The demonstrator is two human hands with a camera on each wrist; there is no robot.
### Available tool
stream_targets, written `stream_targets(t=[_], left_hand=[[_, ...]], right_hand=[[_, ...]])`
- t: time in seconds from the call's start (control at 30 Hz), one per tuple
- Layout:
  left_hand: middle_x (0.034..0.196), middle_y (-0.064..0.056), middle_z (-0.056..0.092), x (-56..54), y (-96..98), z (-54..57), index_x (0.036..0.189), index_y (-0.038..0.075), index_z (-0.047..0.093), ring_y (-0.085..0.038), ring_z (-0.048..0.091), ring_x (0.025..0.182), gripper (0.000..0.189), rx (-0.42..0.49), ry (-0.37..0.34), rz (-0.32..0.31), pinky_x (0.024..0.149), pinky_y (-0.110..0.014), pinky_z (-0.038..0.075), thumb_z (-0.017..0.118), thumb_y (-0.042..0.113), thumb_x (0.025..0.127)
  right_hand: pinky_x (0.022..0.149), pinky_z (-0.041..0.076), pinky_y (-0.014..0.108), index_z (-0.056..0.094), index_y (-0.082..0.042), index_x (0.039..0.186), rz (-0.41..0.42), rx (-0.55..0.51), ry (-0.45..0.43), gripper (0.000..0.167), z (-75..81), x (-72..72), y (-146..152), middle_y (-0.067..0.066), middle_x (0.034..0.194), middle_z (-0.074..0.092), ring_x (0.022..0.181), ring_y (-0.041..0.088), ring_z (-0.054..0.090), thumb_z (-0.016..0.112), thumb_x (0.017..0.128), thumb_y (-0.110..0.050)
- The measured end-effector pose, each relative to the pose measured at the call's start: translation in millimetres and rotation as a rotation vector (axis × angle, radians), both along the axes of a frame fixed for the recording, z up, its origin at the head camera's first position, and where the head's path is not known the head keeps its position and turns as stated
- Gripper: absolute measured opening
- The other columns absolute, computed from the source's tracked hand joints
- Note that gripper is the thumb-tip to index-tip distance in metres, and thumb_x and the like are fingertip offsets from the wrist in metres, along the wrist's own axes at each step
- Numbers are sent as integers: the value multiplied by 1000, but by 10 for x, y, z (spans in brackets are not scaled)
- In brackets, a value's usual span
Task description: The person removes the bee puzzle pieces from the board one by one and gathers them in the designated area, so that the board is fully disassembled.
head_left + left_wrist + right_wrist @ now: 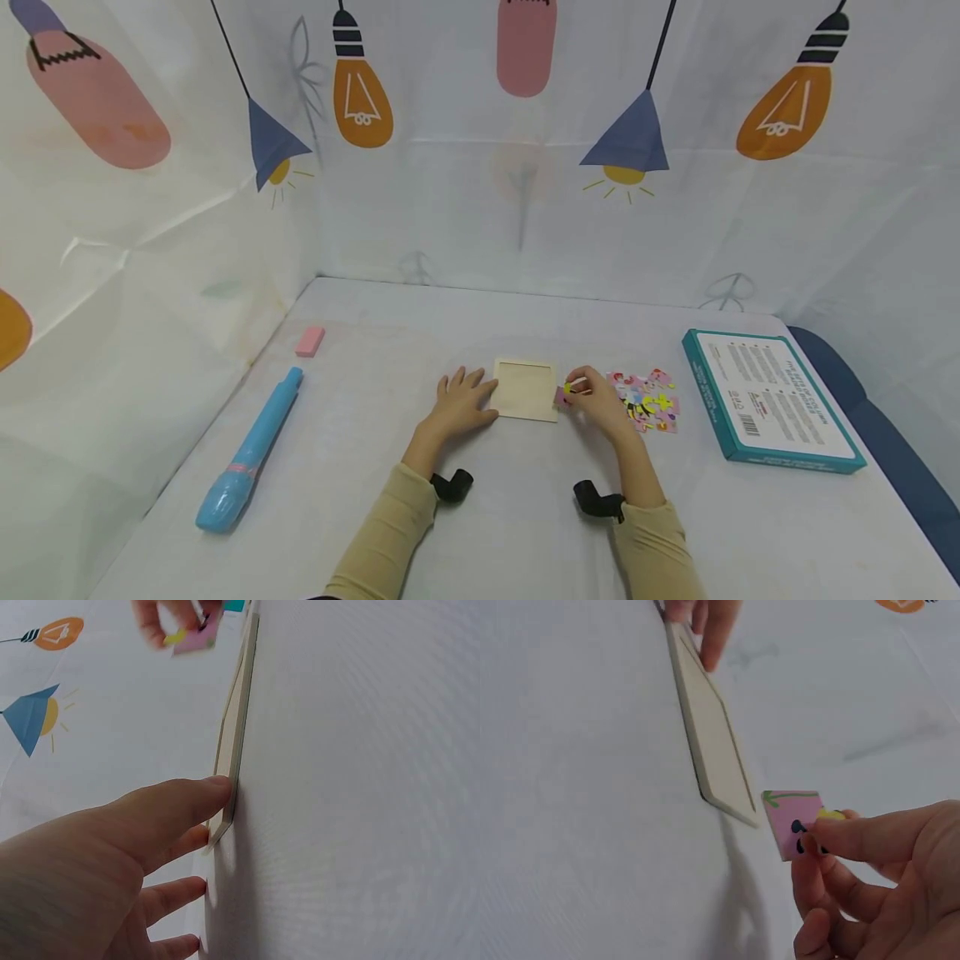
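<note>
A square wooden puzzle tray [527, 390] with a shallow raised border lies flat on the table, nothing inside it. My left hand [462, 402] rests on the table at the tray's left side, fingers spread, with thumb [202, 791] and forefinger touching its edge. Between thumb and fingertips my right hand [597, 402] pinches a pink puzzle piece [787, 817] marked with a green line, black shapes and some yellow. That piece hovers beside the tray's right edge. Right of this hand, a patch of pink puzzle pieces [651, 398] with a bee picture lies on the table.
At the right stands a flat teal-edged box [772, 396], printed side up. A blue toy microphone [251, 454] and a pink eraser-like block [310, 342] lie at the left. White printed sheeting [465, 208] walls off the back and left of the table.
</note>
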State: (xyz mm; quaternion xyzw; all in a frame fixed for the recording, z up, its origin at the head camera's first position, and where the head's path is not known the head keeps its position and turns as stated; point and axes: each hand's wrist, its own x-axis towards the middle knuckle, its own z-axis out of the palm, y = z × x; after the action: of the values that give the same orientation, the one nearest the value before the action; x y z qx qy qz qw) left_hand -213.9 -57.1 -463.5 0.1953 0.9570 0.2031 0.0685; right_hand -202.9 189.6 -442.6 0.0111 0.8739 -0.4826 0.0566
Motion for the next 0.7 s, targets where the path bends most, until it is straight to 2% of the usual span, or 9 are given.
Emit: stream_targets(t=[0.2,0.37,0.53,0.7], left_hand=[[147,-12,33,-4,1,-6,136,16,48,-40,18,137,55,-11,-3,4,106,-61,10,61,38,87],[147,-11,32,-29,3,-18,137,17,46,-40,17,137,55,-15,0,1,106,-60,10,59,38,88],[147,-11,32,-32,0,-17,137,17,46,-40,17,137,56,-21,-4,1,106,-60,9,60,39,87],[146,-12,33,-14,-5,-10,136,16,47,-41,18,136,56,-13,-2,-5,106,-61,10,61,38,87]], right_hand=[[61,38,28,53,0,108,-79,122,-134,25,95,129,340,15,93,57,79,23,51,60,85,-9],[61,40,27,52,2,107,-131,158,-190,25,136,208,488,16,92,56,78,23,51,58,84,-8],[66,40,31,52,4,107,-153,162,-215,26,124,242,529,19,95,55,82,27,49,55,84,-6],[72,41,37,53,5,107,-159,191,-196,25,85,248,525,23,103,56,89,32,49,53,85,-7]])
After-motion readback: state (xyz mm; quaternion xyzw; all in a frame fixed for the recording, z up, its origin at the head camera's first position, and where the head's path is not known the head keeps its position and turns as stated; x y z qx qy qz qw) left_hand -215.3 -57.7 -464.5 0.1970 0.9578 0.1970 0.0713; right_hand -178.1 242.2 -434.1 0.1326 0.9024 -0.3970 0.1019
